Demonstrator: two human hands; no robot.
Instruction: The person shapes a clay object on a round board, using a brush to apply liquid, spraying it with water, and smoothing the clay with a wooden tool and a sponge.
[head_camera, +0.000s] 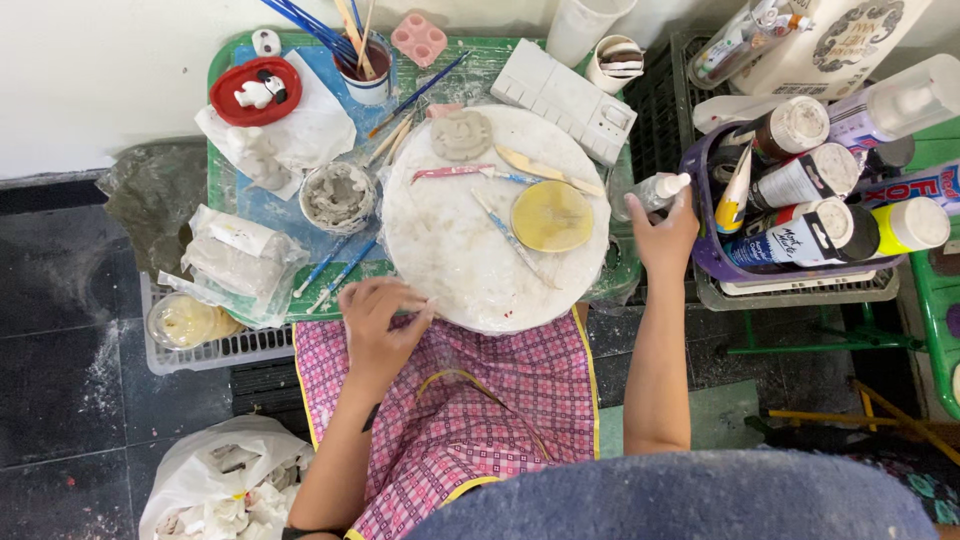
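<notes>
Right now, left hand (382, 318) at near edge of round white work board (495, 215), fingers pressed together, pinching a thin tool whose pale tip just pokes out toward the board. Right hand (664, 232) up at board's right side, fingers curled round a small clear squeeze bottle (658, 190) w/ white nozzle, just beside the purple basket (712, 255) of paint tubes.

On the board: flat grey clay face (461, 134) at far edge, yellow disc (552, 216) toward right, wooden modelling tool (545, 171) and a blue-handled tool (505, 232) between them. Grey clay bowl (338, 197) off board to left, on green table (222, 170).

To do this well, prob. best to keep bottle upright w/ a firm grip round its body, not the nozzle; keep the left pinch light so the tool doesn't drag across the board surface; lift bottle clear of the basket rim before bringing it over.

Hard to tell: what the pinched tool is exactly, since fingers cover most of it; bottle contents; whether cap is on. Basket and bottles at right partly cut off by frame edge. Lap under pink checked apron (470, 410), legs hidden.
</notes>
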